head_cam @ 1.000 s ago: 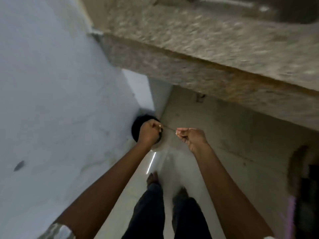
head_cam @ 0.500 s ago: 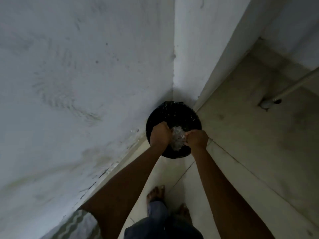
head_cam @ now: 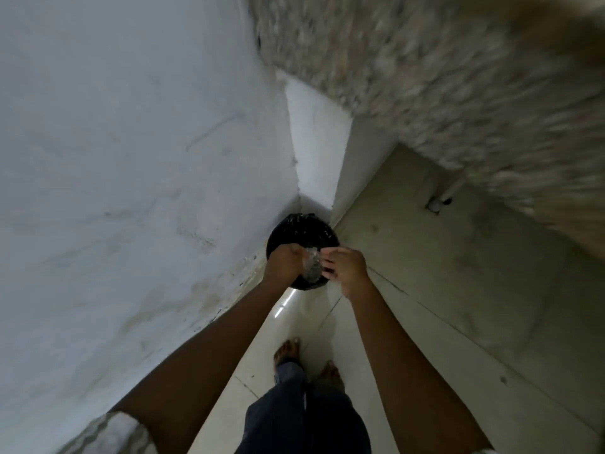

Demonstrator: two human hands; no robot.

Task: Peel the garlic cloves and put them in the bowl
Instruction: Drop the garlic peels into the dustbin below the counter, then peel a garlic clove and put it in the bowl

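Head cam: left hand & right hand both w/ fingers curled onto a crinkled clear plastic wad between them, directly over round black bag-lined bin in corner by white wall; garlic can't be made out.

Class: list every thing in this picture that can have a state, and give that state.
left hand: grips the clear wrapper.
right hand: pinches its other side.
clear wrapper: crumpled, held between both hands over the black bin.
black bin: open, lined with a black bag, standing on the floor in the corner.
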